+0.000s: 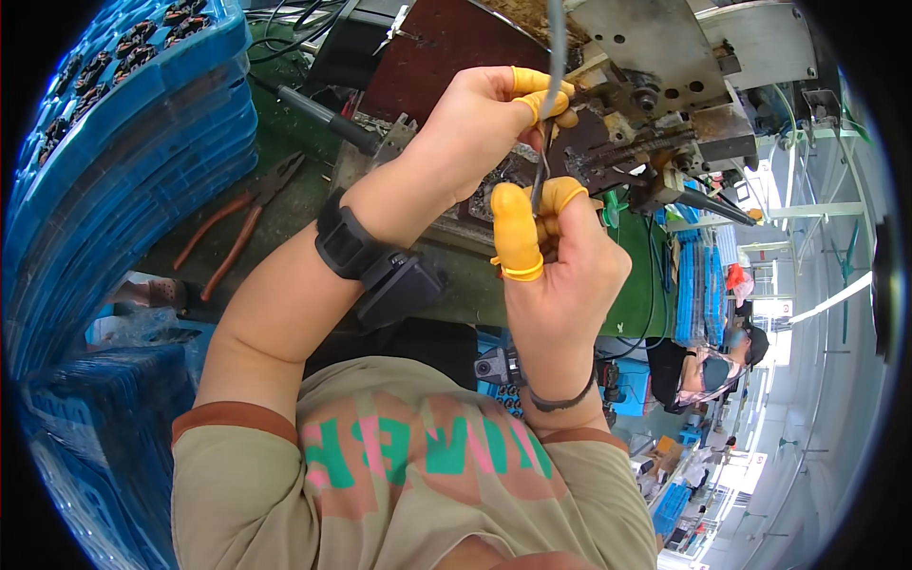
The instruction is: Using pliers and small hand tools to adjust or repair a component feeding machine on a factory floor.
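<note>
Where stacked blue trays [123, 142] curve, left.

bench [285, 142]: green top | on it: orange-handled pliers [237, 223] | black-handled tool [318, 112]

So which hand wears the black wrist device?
The left hand, the upper one pinching the grey cable; a chunky black device is strapped on its wrist. The right hand has only a thin dark band.
</note>
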A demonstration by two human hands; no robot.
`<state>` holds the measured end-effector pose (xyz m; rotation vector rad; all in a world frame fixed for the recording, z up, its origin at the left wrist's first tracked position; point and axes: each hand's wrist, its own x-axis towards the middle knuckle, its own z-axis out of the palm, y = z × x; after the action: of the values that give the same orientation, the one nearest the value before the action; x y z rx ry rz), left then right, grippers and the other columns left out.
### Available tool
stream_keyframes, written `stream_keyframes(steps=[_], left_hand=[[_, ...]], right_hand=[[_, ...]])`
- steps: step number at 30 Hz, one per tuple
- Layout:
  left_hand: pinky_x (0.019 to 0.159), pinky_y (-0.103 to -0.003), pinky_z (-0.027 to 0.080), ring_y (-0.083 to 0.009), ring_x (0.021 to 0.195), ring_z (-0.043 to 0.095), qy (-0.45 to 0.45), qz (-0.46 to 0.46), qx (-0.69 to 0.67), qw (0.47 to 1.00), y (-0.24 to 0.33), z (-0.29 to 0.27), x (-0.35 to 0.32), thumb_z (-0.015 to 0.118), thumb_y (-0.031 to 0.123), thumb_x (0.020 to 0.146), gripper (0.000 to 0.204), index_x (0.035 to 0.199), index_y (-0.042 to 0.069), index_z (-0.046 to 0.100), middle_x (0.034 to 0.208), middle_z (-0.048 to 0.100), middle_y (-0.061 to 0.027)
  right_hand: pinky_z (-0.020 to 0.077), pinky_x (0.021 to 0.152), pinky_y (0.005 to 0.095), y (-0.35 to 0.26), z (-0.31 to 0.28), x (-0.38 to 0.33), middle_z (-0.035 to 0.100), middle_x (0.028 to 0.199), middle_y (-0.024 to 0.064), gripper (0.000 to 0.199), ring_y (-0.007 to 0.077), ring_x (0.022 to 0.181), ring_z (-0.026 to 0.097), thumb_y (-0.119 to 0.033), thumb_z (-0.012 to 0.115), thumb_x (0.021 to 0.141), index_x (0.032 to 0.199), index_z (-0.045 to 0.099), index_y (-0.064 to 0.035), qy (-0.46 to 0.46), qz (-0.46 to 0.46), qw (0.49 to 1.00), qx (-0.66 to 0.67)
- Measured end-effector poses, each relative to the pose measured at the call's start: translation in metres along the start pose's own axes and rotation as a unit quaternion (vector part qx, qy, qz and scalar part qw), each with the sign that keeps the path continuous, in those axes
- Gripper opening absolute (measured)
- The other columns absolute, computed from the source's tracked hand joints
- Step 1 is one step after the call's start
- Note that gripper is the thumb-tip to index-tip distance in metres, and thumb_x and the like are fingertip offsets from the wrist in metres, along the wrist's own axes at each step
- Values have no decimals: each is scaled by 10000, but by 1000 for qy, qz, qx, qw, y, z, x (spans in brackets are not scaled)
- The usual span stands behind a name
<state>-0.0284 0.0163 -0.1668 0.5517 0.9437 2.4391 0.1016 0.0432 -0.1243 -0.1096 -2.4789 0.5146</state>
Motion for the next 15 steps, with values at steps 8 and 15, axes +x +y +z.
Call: stream_keyframes(steps=[8, 15], left_hand=[[624, -198, 465, -75, 669, 552, 8, 12, 36, 999, 8, 6, -6, 519, -45, 851, 265, 1093, -33, 626, 927, 664, -68], [650, -227, 502, -104, 671, 586, 5, 42, 49, 998, 3, 5, -6, 525, -52, 851, 263, 1096, -38, 618, 947, 667, -95]], right_hand=[[416, 473, 281, 11, -8, -3, 524, 570, 90, 280, 213, 465, 508, -212, 714, 822, 771, 520, -16, 4, 28, 996, 83], [427, 505, 259, 24, -17, -10, 553, 623, 88, 200, 134, 523, 538, -153, 678, 828, 817, 550, -1, -19, 90, 986, 142]])
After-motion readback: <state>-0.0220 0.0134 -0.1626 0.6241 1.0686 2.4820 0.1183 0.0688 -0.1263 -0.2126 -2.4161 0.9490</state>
